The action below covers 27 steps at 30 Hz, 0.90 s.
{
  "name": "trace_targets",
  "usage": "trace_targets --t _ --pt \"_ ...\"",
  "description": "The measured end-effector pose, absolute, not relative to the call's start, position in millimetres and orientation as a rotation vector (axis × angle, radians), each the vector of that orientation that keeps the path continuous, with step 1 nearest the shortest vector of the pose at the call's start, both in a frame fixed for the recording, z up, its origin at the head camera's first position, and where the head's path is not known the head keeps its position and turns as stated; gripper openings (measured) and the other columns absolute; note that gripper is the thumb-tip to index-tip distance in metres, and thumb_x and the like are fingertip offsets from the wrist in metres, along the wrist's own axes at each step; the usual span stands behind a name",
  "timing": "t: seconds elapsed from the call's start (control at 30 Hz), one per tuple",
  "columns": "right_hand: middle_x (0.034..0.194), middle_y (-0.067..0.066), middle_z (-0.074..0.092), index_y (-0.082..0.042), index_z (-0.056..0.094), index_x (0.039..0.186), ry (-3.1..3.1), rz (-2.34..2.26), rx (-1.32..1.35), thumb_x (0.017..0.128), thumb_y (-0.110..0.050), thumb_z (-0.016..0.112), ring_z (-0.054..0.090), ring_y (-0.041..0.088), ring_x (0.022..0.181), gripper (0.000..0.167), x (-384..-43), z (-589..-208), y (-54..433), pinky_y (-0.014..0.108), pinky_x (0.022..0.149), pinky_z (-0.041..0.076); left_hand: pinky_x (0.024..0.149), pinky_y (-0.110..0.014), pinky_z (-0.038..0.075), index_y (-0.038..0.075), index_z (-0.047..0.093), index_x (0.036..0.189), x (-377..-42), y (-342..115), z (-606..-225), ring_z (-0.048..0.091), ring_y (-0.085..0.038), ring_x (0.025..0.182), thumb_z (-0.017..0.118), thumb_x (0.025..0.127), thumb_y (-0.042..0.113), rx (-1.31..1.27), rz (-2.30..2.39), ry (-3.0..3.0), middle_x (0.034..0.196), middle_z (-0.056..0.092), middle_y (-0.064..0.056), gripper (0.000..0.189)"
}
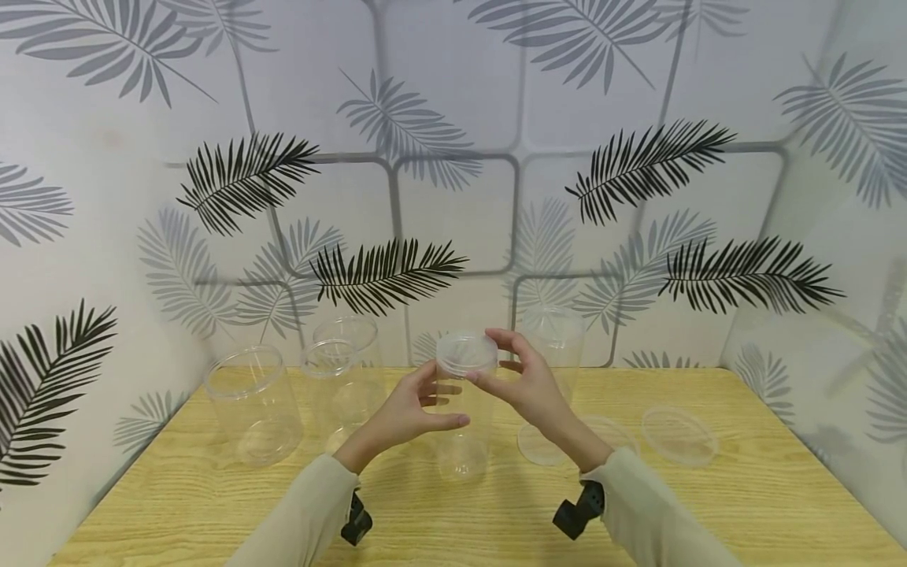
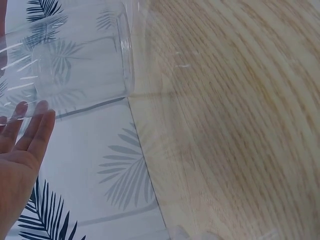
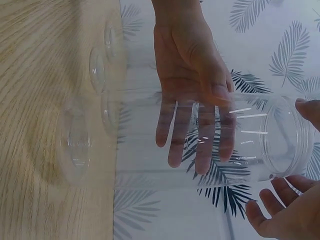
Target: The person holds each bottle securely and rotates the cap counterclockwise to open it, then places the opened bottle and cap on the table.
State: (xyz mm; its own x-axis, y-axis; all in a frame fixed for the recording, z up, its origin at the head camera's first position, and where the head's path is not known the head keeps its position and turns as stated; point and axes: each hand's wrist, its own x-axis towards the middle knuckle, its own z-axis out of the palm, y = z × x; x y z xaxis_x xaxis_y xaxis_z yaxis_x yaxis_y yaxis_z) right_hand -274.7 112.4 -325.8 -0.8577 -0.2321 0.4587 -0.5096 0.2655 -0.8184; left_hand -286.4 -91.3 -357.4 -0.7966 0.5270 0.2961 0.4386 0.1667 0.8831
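Note:
A tall clear plastic jar (image 1: 464,461) stands upright in front of me, its base low over the wooden table. My left hand (image 1: 400,413) holds its body, thumb in front and fingers round the far side. At the top sits a clear round lid (image 1: 464,353), pinched at its edge between the thumb and fingers of my right hand (image 1: 531,386). In the right wrist view the left hand (image 3: 187,75) spans the jar wall, while the right hand's fingers (image 3: 280,200) are by the ridged rim. The left wrist view catches the jar (image 2: 85,65) side-on.
To the left stand wide clear jars, one nearer (image 1: 220,402) and two close together, the front one (image 1: 322,402) overlapping the other. Another clear jar (image 1: 553,327) is behind my right hand. Clear flat lids (image 1: 680,435) lie on the wooden table (image 1: 737,504) at right. A leaf-patterned backdrop rises behind.

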Motion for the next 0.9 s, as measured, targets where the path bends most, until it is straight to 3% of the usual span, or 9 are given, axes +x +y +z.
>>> trace_targets --t 0.27,0.43,0.57,0.7,0.9 --pt "0.137 0.012 0.04 -0.012 0.035 0.138 -2.307 1.94 0.953 0.085 -0.02 0.065 0.047 0.027 0.118 0.061 -285 -323 126 0.036 0.092 0.048 0.095 -0.042 0.046 0.027 0.035 0.138 -299 -92 -372 0.054 -0.027 0.116 0.076 0.075 0.017 0.999 1.732 2.333 0.13 0.05 -0.005 0.076" --pt "0.136 0.007 0.042 -0.006 0.03 0.141 -2.215 2.177 1.172 0.089 -0.014 0.06 0.046 0.013 0.118 0.061 -297 -324 134 0.027 0.095 0.044 0.095 -0.044 0.046 0.025 0.036 0.137 -298 -91 -371 0.055 -0.028 0.114 0.077 0.074 0.018 1.02 1.726 2.317 0.129 0.05 -0.008 0.076" --pt "0.133 0.0 0.044 -0.001 0.025 0.142 -2.167 2.279 1.299 0.09 -0.01 0.056 0.045 0.01 0.119 0.061 -304 -325 138 0.024 0.096 0.042 0.096 -0.047 0.044 0.019 0.035 0.138 -291 -90 -362 0.054 -0.029 0.114 0.076 0.075 0.013 1.024 1.716 2.292 0.129 0.05 -0.014 0.076" --pt "0.134 -0.001 0.043 0.0 0.022 0.143 -2.149 2.313 1.355 0.091 -0.011 0.055 0.045 0.011 0.12 0.063 -306 -325 140 0.024 0.097 0.041 0.097 -0.051 0.042 0.011 0.033 0.139 -286 -89 -357 0.053 -0.034 0.115 0.074 0.075 0.007 1.022 1.709 2.274 0.13 0.047 -0.02 0.076" --pt "0.137 0.005 0.04 -0.001 0.022 0.143 -2.165 2.278 1.28 0.09 -0.013 0.058 0.044 0.011 0.119 0.065 -301 -324 139 0.025 0.096 0.041 0.096 -0.045 0.045 0.02 0.034 0.139 -300 -90 -373 0.054 -0.027 0.115 0.075 0.075 0.014 1.029 1.707 2.308 0.13 0.049 -0.013 0.076"
